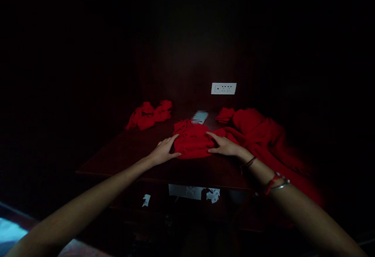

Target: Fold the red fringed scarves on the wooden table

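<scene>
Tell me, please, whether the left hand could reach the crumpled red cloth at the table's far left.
Probably yes: only bare table lies between the left hand and the crumpled red cloth.

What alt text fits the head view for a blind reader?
The left hand and right hand rest flat against opposite sides of a folded red cloth on a dark table in dim light. A larger heap of red cloth lies to its right, a smaller red bundle at the back left, a white socket plate on the wall behind.
</scene>
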The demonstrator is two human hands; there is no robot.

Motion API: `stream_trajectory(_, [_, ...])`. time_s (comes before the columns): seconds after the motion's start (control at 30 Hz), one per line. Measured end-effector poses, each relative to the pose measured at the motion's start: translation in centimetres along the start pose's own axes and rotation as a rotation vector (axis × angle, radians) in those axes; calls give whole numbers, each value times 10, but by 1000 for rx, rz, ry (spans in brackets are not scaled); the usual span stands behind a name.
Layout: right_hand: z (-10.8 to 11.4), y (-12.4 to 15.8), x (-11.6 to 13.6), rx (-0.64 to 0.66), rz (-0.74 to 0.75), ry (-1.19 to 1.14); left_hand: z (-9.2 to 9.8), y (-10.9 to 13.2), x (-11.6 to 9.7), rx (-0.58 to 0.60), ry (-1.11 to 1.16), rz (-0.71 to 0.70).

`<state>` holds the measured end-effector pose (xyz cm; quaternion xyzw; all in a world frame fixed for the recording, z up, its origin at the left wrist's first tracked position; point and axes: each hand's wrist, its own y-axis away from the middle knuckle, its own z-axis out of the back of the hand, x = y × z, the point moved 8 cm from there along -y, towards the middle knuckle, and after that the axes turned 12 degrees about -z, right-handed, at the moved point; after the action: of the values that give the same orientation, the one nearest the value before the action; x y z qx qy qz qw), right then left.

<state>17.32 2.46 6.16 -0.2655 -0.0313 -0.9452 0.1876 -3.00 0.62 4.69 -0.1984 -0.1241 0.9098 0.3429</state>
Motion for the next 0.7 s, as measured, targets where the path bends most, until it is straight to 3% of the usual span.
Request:
stream_trajectory(0.1, [-12, -6, -2, -4, -3, 43, -12, -17, 16, 66, 108, -16])
stream_trajectory(0.27, [-12, -30, -15, -45, -89, -5, -21, -40, 51, 131, 421, 99])
stream_trajectory(0.37, [-5, -48, -18, -54, -123, -196, -14, -53, 58, 0, 655, 132])
stream_trajectory(0.43, [3, -59, -21, -103, -182, -404, -7, -60, 64, -163, 802, 208])
stream_trajectory(0.5, [8, -68, -30, -161, -313, -644, -1, -64, 76, -358, 882, 346])
stream_trajectory(0.57, [5, -75, -37, -174, -458, -868, -1, -67, 87, -477, 917, 536])
stream_trajectory(0.63, [1, -83, -37, -144, -532, -1005, -7, -72, 91, -471, 941, 701])
stream_trajectory(0.7, [-1, -92, -31, -105, -521, -1050, -11, -79, 91, -421, 957, 780])
